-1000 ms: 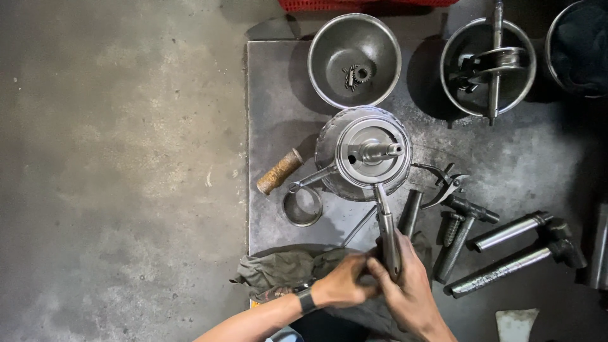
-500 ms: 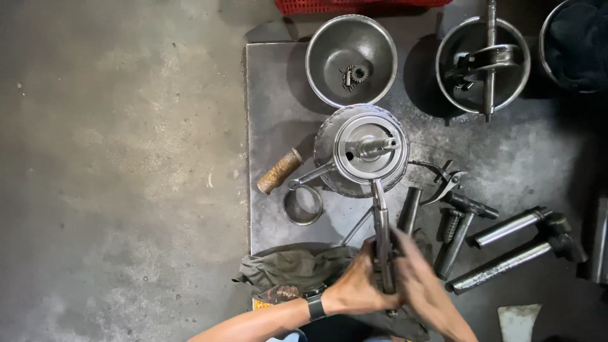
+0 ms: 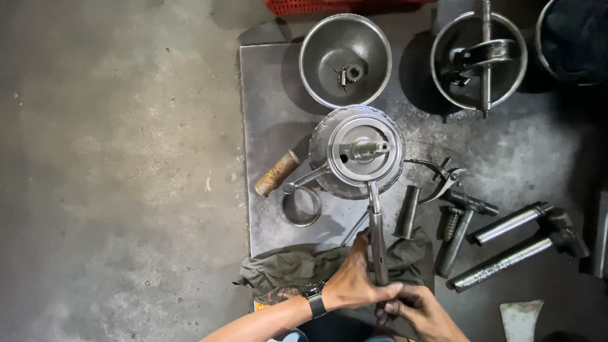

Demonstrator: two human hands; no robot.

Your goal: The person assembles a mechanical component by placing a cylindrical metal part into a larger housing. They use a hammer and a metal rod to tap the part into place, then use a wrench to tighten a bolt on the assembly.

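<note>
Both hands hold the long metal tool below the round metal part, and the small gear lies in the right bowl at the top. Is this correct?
Not quite. In the head view both hands do hold the long tool below the round part, but the small gear lies in the left bowl, not the right one.

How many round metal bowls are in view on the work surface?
3. One bowl at top centre holds small gears; a second bowl to its right holds a shaft part; a third is cut off by the top right edge. More may lie outside the frame.

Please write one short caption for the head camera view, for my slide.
Both hands, left hand and right hand, grip a long metal lever tool reaching the round steel drum assembly.
</note>
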